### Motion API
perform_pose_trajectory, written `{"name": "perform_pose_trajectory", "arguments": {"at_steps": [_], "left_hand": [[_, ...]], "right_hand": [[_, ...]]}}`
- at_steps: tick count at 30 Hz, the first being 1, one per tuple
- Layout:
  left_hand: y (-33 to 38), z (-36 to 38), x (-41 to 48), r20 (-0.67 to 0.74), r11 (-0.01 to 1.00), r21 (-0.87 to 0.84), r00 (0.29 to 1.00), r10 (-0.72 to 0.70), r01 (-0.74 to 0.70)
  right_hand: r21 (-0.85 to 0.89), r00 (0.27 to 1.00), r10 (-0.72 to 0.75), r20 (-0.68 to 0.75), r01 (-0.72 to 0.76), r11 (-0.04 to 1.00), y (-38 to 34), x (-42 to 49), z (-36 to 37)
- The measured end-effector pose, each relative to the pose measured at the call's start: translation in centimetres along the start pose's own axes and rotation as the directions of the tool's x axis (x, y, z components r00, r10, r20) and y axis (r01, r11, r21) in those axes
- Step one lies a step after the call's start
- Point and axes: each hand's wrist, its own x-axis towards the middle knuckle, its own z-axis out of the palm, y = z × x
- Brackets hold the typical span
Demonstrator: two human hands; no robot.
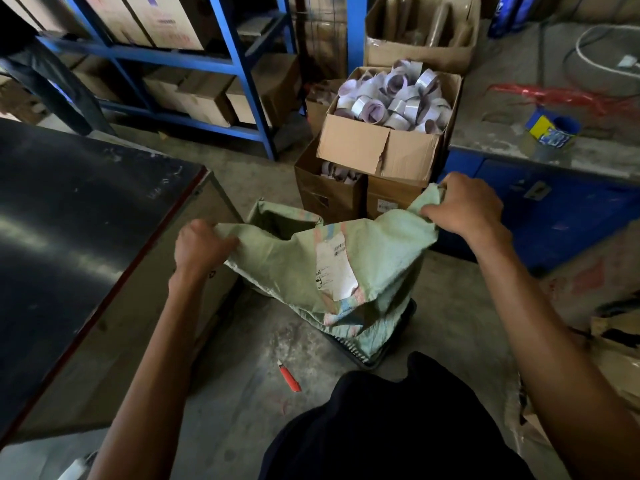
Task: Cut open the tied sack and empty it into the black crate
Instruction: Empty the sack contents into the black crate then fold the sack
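A pale green woven sack (384, 258) with a white label hangs upside down in the middle of the view, its lower end inside the black crate (372, 356) on the floor. My left hand (201, 245) grips the sack's left upper corner. My right hand (465, 206) grips the right upper corner, slightly higher. The sack looks limp and mostly flat. Most of the crate is hidden under the sack; only its near corner shows. A red utility knife (289, 377) lies on the concrete floor, near the crate's left side.
A black-topped table (79, 220) stands close on the left. Open cardboard boxes of tape rolls (391, 109) are stacked just behind the sack. Blue shelving (194, 64) with cartons fills the back left. A blue workbench (540, 188) stands at the right.
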Motion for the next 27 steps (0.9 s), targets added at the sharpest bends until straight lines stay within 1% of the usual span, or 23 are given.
{"name": "perform_pose_trajectory", "arguments": {"at_steps": [1,3,5,7,9,11,14,16,17,19,21,23,25,27], "left_hand": [[0.2,0.0,-0.1,-0.004,0.992,-0.108,0.997,0.073,-0.073],[1.3,0.0,-0.5,0.038,0.933,-0.317,0.98,0.194,-0.173],[3.2,-0.1,-1.4,0.068,0.866,-0.418,0.941,0.331,-0.274],[5.7,-0.1,-2.4,0.081,0.795,-0.464,0.875,0.476,-0.39],[8.4,-0.1,-3.2,0.093,0.71,-0.543,0.807,0.582,-0.449],[10.2,-0.2,-3.6,0.093,0.619,-0.657,0.768,0.633,-0.43],[12.0,-0.2,-3.6,0.123,0.556,-0.779,0.797,0.591,-0.292],[12.9,-0.4,-3.9,0.161,0.509,-0.837,0.797,0.582,-0.202],[13.1,-0.6,-3.9,0.169,0.49,-0.853,0.791,0.588,-0.181],[13.2,-0.5,-3.6,0.177,0.465,-0.87,0.778,0.603,-0.163],[13.3,-0.5,-3.4,0.193,0.457,-0.879,0.773,0.604,-0.138],[13.4,-0.3,-3.2,0.182,0.442,-0.884,0.76,0.624,-0.152],[13.3,-0.4,-3.3,0.163,0.411,-0.898,0.748,0.643,-0.157],[13.4,-0.8,-3.6,0.158,0.378,-0.917,0.75,0.642,-0.129]], "right_hand": [[0.097,1.0,-0.019,-0.018,0.021,0.995,-0.2,0.1,0.3],[0.31,0.995,-0.096,-0.03,0.1,0.945,-1.1,0.1,0.7],[0.47,0.983,-0.18,-0.026,0.171,0.866,-2.2,-0.1,0.7],[0.538,0.962,-0.274,-0.014,0.239,0.809,-3.5,-0.4,0.6],[0.572,0.936,-0.353,-0.002,0.291,0.767,-4.7,-0.6,0.4],[0.652,0.924,-0.382,0.006,0.286,0.702,-5.8,-1.0,0.1],[0.801,0.945,-0.327,-0.009,0.203,0.564,-6.8,-1.5,-0.4],[0.866,0.956,-0.292,0.005,0.141,0.479,-6.9,-1.5,-1.1],[0.886,0.957,-0.29,0.013,0.123,0.447,-6.9,-1.5,-1.3],[0.906,0.955,-0.296,0.034,0.096,0.413,-6.8,-1.3,-1.7],[0.913,0.95,-0.307,0.055,0.077,0.401,-6.7,-1.2,-2.0],[0.922,0.942,-0.329,0.06,0.074,0.379,-6.4,-1.4,-2.4],[0.932,0.93,-0.364,0.054,0.083,0.353,-6.2,-1.7,-2.7],[0.93,0.914,-0.405,0.024,0.128,0.344,-6.2,-2.2,-3.3]]}}
